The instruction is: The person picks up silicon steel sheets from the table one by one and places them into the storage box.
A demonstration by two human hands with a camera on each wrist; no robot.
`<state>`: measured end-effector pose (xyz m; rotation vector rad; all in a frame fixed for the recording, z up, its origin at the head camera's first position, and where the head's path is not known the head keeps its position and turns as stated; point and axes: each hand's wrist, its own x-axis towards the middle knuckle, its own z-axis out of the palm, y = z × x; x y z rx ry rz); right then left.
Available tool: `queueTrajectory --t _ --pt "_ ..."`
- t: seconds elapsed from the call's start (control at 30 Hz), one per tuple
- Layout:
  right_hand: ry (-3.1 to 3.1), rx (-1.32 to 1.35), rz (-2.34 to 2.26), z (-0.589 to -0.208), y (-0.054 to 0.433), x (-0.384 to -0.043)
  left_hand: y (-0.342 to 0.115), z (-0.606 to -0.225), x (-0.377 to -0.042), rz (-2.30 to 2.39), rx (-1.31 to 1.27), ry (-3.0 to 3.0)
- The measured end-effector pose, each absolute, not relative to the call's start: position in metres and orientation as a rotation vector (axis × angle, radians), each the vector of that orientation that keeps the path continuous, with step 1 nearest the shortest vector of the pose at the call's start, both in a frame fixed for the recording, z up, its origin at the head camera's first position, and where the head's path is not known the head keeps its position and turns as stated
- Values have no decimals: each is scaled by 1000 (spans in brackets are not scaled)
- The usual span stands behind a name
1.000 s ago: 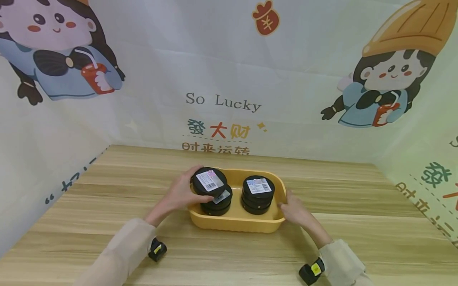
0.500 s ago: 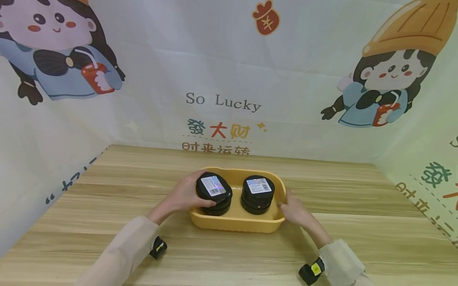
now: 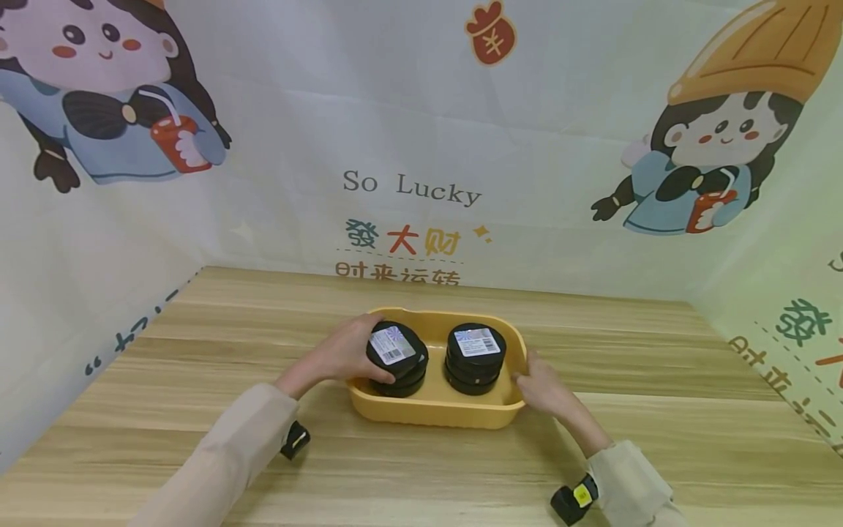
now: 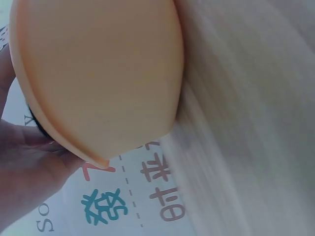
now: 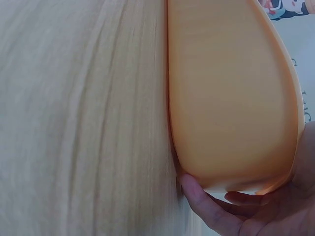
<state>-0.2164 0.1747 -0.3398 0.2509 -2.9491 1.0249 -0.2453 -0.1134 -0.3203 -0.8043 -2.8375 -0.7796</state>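
In the head view a yellow oblong basket (image 3: pixel 431 416) stands on the wooden table with two stacks of flat round black tins. My left hand (image 3: pixel 345 351) grips the labelled top tin (image 3: pixel 391 347) of the left stack, thumb at its near side. That tin lies on or just over a lower tin (image 3: pixel 405 390), slightly off-centre; whether they touch I cannot tell. At the basket's right end, my right hand (image 3: pixel 545 384) holds the rim. The right wrist view shows its fingers (image 5: pixel 211 211) bent about the basket's end. In the left wrist view the basket wall (image 4: pixel 103 78) hides most of the tin.
Another stack of black tins (image 3: pixel 476 348), its top one bearing a white label, stands in the basket's right half. A printed cloth (image 3: pixel 540 146) hangs behind the table (image 3: pixel 421 483) and at both sides. Black wrist cameras (image 3: pixel 574 502) sit at both cuffs.
The left hand has brought its tin down and slightly right, so it now covers most of the lower tin, whose label showed before. The right hand and basket have stayed put.
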Motion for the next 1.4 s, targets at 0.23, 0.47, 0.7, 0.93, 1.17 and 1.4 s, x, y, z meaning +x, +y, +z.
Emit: queueTrajectory --t 0.23,0.47,0.7,0.93,1.17,1.4 --pt "-2944 243 1063 -340 174 -216 -110 -315 -247 -730 -856 -2902" --pt "-2948 233 1088 -341 175 -218 -107 -312 -247 -704 -842 -2966" --pt "-2929 244 1119 -347 179 -223 -102 -309 -249 -712 -805 -3035" --pt "-2889 326 1067 -366 188 -237 -104 -312 -249 -757 -797 -3044" --pt "-2939 249 1071 -346 177 -221 -104 -315 -249 -797 -788 -3028" --pt "-2940 257 1051 -342 175 -217 -102 -316 -247 -803 -765 -3012"
